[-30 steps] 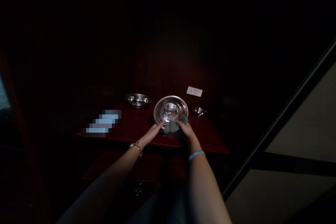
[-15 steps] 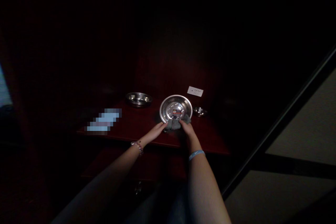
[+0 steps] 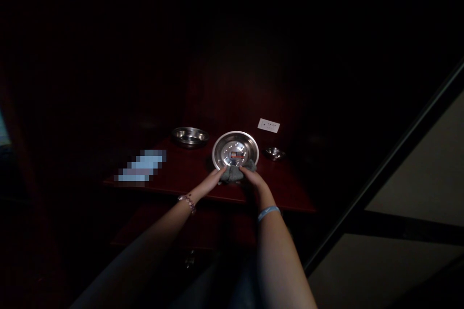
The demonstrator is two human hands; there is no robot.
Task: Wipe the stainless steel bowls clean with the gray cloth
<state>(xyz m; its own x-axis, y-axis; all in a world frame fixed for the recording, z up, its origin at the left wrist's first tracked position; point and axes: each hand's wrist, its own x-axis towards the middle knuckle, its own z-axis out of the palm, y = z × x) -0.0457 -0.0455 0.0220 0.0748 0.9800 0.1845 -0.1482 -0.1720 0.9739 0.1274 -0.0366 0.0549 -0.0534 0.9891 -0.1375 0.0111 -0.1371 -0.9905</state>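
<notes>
A shiny metal basin with a small label inside is tilted toward me above the dark red shelf. My left hand grips its lower left rim, thumb on the near edge. A grey cloth is folded over the front rim. My right hand presses the cloth against that rim from the right, with its thumb on top. The fingers of both hands are mostly hidden beneath the basin and cloth.
A metal bowl stands to the left on the red shelf, and a smaller metal bowl to the right. A white socket plate is on the back panel. A blurred, pixelated light-blue patch lies near the shelf's left front.
The basin, with the cloth and both my hands, has shifted slightly left. The small bowl on the right now shows apart from the basin's edge.
</notes>
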